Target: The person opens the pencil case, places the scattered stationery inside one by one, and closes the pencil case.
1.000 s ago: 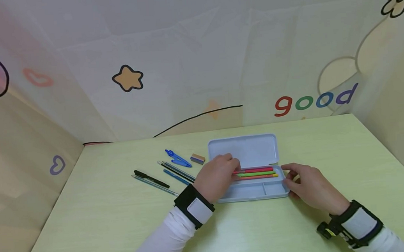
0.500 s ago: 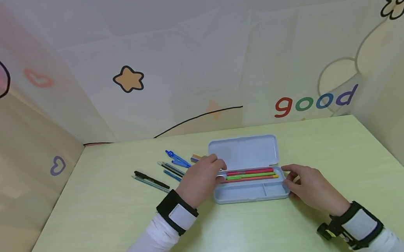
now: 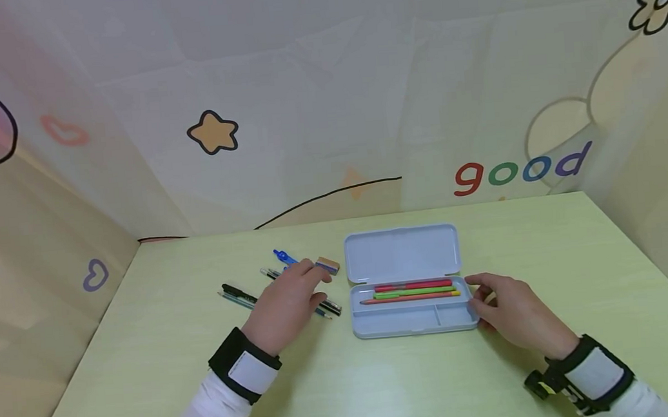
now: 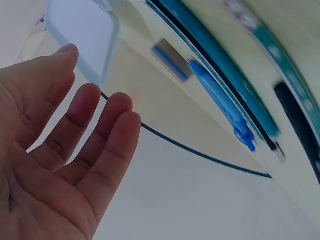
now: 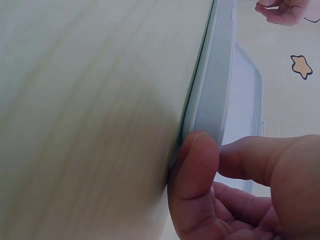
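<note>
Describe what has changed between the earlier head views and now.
The left hand has moved left, away from the open pencil case, to the loose pens on the table. It now holds nothing; whether it let something go is unclear. The right hand stays gripping the case's right end, and the case has not visibly moved.

The pencil case looks like smooth plastic with a satin sheen along its walls, and the blue compass looks like plastic too, with a thin metallic-looking tip, near an eraser with a matt, rubbery face. Beneath them the tabletop shows a smooth wood-grain finish with a soft glare, while the backdrop looks like thin, matt, lightly creased cloth, and the sleeve is soft, wrinkled fabric under a dull black strap.
</note>
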Tool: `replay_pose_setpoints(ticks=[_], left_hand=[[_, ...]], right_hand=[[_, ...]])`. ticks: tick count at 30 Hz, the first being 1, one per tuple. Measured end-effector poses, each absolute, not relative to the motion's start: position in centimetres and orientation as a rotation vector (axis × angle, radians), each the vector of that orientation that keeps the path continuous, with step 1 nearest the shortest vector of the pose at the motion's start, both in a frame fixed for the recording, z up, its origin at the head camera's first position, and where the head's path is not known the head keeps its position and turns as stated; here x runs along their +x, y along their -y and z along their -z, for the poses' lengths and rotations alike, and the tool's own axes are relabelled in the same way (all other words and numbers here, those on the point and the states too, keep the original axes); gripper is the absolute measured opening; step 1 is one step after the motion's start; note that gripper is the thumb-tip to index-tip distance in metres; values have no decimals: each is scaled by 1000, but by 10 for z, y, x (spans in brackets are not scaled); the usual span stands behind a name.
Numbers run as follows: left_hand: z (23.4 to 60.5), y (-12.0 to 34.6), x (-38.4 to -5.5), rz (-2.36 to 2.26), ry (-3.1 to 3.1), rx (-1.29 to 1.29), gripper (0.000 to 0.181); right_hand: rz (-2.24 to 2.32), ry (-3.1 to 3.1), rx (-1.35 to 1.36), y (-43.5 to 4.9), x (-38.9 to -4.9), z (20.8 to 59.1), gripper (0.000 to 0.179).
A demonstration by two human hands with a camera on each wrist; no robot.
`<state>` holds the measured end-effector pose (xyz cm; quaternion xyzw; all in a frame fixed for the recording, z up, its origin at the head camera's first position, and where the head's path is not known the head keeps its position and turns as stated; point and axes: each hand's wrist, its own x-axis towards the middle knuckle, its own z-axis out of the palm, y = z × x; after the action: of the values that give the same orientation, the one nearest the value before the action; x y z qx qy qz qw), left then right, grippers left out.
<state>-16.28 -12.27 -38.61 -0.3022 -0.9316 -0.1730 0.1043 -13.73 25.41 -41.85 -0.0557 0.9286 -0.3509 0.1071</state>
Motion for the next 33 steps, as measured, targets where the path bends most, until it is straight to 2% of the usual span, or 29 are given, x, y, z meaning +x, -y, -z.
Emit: replay_pose_setpoints(ticks=[16, 33], left_hand=[[392, 189, -159, 387, 2765, -720, 29], [414, 234, -164, 282, 2792, -735, 25]], right_hand=[[1012, -2740, -150, -253, -138, 417, 49], [1013, -2738, -142, -253, -137, 418, 49]])
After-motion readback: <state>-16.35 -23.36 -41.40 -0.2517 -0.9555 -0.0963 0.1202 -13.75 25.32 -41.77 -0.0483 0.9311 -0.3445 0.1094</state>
